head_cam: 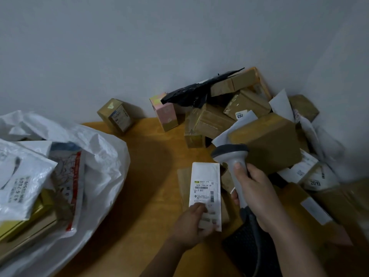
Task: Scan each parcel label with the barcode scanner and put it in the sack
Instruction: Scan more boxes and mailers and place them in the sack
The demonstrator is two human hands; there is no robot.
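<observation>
A person's left hand [191,222] pinches the near end of a flat white parcel [205,194], label [203,189] face up, while the right hand [257,194] wraps around the grip of a grey scanner [231,154], thumb on its top. The scanner's head hangs just beyond and to the right of the parcel, tipped down toward it, so the scan itself looks to be the step in hand (no beam or light shows on the label). The next move would call for lining the head up with the barcode, then carrying the parcel across to the sack [95,160], whose open mouth lies well to the parcel's left, already holding several white and printed bags. The parcel is held over the wooden table [151,176]. Beyond and to its right a heap of brown boxes [265,140], white mailers and a black bag [191,92] waits against the wall; two small boxes stand apart, farther back and to its left. The label's print is too small to read, the scanner's cable runs out of frame below, the sack is cut off at the left edge, and the heap's right side blurs into shadow.
</observation>
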